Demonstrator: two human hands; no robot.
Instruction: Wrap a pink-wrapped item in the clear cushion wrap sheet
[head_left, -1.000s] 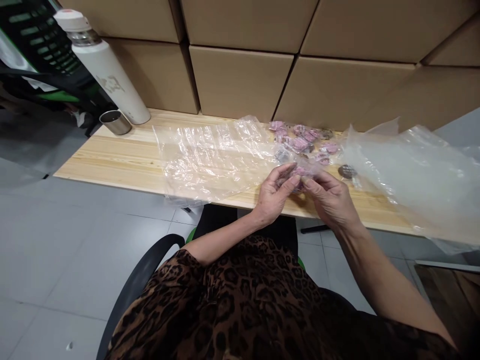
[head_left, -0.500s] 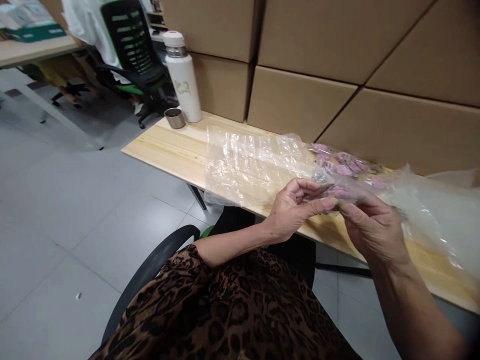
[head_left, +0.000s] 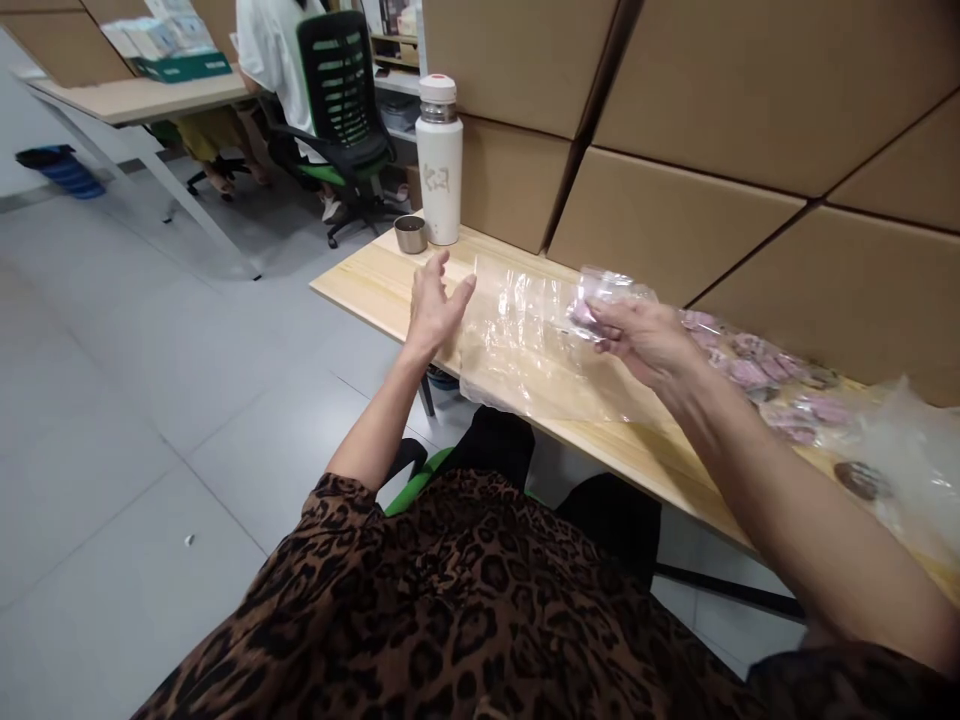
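Pinching a small bagged pink piece (head_left: 592,305), possibly a badge, right hand (head_left: 645,340) is lifting it clear; left hand (head_left: 435,305) is hovering open-fingered at nine o'clock.

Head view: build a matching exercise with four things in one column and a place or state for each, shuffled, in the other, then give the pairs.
Things:
1. left hand
2. right hand
3. white flask
4. metal cup

Places or states:
A. stands upright at the table's far corner, against the cardboard boxes
B. pinches a small clear packet with something pink inside
C. open, fingers spread, at the edge of the flat plastic bag
D. sits low on the table, just left of the flask

Pairs: 1-C, 2-B, 3-A, 4-D
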